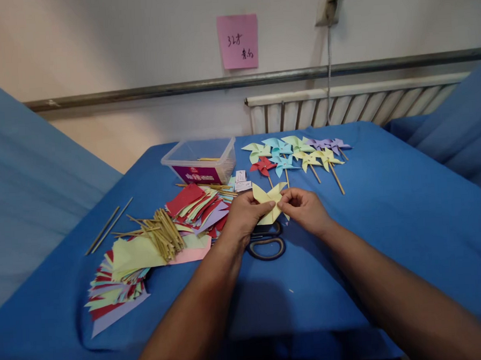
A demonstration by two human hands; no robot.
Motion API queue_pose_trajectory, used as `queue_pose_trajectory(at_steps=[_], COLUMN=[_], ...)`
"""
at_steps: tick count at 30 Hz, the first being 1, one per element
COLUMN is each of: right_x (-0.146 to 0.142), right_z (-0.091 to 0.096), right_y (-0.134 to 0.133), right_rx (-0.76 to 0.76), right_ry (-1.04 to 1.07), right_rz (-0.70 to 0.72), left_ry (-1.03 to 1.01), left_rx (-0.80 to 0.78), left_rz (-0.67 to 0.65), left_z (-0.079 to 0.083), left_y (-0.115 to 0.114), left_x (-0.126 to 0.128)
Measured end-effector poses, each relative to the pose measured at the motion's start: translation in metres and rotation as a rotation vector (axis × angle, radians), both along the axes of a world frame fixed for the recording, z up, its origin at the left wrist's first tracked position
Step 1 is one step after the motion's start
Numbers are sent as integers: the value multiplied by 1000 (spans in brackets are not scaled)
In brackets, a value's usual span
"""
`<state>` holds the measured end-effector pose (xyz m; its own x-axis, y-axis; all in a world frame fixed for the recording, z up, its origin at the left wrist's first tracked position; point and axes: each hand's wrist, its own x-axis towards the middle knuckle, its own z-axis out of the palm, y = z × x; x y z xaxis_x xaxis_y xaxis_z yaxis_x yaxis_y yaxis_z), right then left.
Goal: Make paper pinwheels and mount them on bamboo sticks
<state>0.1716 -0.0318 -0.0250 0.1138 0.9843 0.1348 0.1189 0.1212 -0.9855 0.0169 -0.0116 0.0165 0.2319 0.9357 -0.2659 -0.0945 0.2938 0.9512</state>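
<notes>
A pale yellow paper pinwheel point(270, 216), its corners partly folded in, is held up between my two hands. My left hand point(244, 214) grips its left side, the thumb lying over the paper near the middle. My right hand point(304, 206) pinches the paper at its right side, fingertips pressed together. Whether a pin is at the centre is too small to tell. Just below the hands lie scissors point(267, 248) with black handles, their blades hidden. Behind the hands are finished pinwheels on sticks, among them a red one point(263, 166) and a blue one point(283, 163).
To the left lie a bundle of wooden sticks point(166, 235), fanned coloured paper point(117, 294) and a red-topped paper stack point(189, 198). A clear plastic box point(199, 160) stands behind them, near small white boxes point(243, 186). Blue cloth point(407, 209) covers the table.
</notes>
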Motion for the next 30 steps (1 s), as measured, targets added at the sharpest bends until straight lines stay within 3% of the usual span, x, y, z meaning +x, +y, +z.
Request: queue_pose_trajectory(at_steps=[9, 24, 30], right_x=[0, -3, -1], right_z=[4, 5, 13], right_y=[-1, -2, -2], right_rx=[13, -58, -192], right_ry=[-28, 133, 466], right_rz=[-10, 25, 18], left_ry=[25, 24, -31], left_rx=[10, 9, -24], left_rz=[-5, 9, 62], left_z=[-2, 2, 2], left_y=[1, -1, -1], left_x=[-1, 0, 0])
